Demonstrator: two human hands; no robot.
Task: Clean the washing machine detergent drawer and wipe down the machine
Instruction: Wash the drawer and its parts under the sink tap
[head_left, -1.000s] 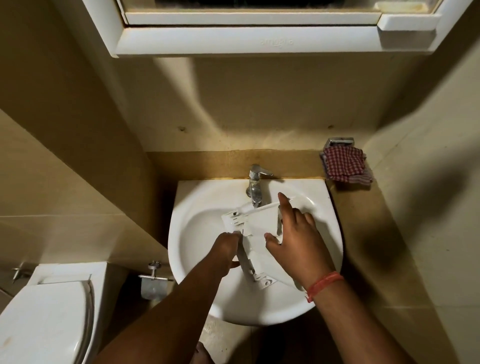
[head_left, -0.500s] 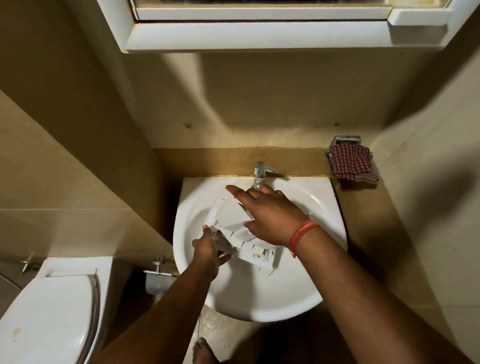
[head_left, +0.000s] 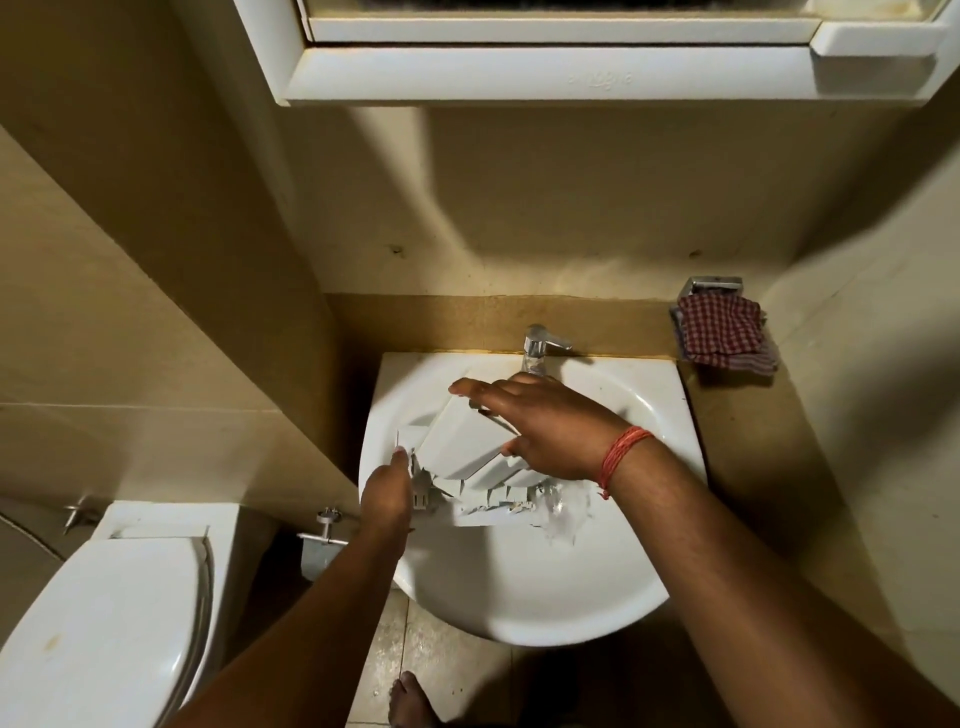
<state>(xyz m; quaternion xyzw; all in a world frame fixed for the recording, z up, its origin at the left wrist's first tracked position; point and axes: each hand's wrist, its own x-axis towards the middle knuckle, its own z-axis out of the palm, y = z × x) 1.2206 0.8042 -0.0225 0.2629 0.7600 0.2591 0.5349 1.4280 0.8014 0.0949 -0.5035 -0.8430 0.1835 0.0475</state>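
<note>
Your arms are bare, without sleeves; a red thread band (head_left: 622, 455) of several strands wraps around your right wrist.

Dim beige-tiled walls (head_left: 156, 312), white toilet (head_left: 104, 623)

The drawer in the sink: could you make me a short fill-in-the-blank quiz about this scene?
1. The white detergent drawer is held over the ____.
2. The red thread band is on the ____ wrist.
3. The checked cloth sits to the ____ of the tap.
4. The left hand holds the drawer's ____ end.

Missing words: sink; right; right; left
</note>
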